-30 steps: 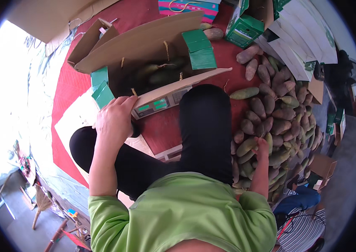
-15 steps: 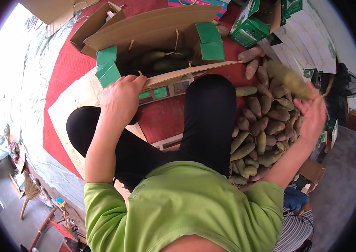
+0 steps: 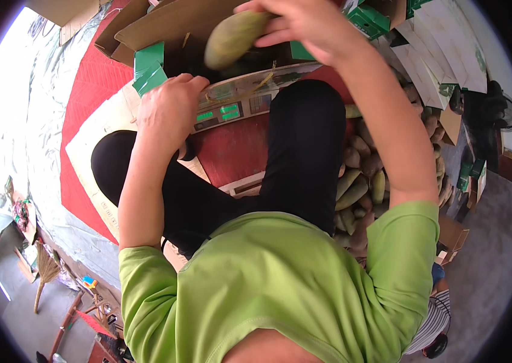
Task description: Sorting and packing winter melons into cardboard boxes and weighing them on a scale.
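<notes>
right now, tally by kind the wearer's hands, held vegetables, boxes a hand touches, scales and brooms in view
Hands: 2 (left hand, right hand)
Held vegetable: 1
Touched box: 1
Scale: 1
Broom: 1
Total: 6

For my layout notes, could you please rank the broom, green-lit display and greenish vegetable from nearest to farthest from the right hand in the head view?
1. Greenish vegetable, at the right hand.
2. Green-lit display, right of the left hand.
3. Broom, lower left.
</notes>
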The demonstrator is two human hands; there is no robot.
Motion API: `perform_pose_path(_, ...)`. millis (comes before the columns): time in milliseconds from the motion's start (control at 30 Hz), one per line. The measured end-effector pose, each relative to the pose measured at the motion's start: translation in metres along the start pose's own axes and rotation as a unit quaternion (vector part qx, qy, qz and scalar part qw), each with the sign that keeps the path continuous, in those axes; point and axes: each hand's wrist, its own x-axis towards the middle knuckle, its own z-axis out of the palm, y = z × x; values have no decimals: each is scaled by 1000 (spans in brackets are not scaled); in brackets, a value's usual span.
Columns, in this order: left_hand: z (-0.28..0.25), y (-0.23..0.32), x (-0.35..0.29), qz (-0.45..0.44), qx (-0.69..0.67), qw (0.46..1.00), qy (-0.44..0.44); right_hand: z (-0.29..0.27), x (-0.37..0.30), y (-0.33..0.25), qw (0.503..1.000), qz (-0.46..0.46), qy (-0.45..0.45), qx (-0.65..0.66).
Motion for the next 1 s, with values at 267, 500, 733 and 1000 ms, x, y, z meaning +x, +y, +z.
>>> perform_pose_path(267,-1,2,1,-20,-28,999,15,-31,0,11,984,-109,95,-102)
perform_pose_path(500,-4,6,0,-29,-40,999,14,-120,-102,74,955,-126,261,-55)
perform_pose_path(733,-4,4,2,-12,-71,996,52,-154,-198,215,904,46,423,-26)
perform_pose_path(1000,2,1,7,-34,-106,988,106,-138,-270,361,812,339,472,-44)
